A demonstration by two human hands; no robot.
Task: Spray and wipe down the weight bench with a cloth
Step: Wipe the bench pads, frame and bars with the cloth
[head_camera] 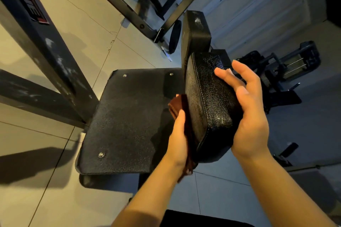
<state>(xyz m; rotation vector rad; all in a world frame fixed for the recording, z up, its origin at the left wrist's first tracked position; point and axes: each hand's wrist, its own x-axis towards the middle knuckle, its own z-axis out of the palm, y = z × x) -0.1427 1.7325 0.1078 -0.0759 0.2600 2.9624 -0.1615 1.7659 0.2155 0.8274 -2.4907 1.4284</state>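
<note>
Brown cloth (181,114) is gripped in the left hand (178,140) and pressed against the side of the black seat pad (208,101), seemingly for wiping; the pad is steadied by the right hand (247,108), fingers spread open against it; the backrest pad (195,33) stands just behind; no spray bottle is seen.

A dark steel frame post (46,46) with a red-and-white label (31,3) slants over pale floor tiles (88,29), well left of the grip; beyond it to the right, black gym equipment (287,68) stands before white panelled doors (258,5)
</note>
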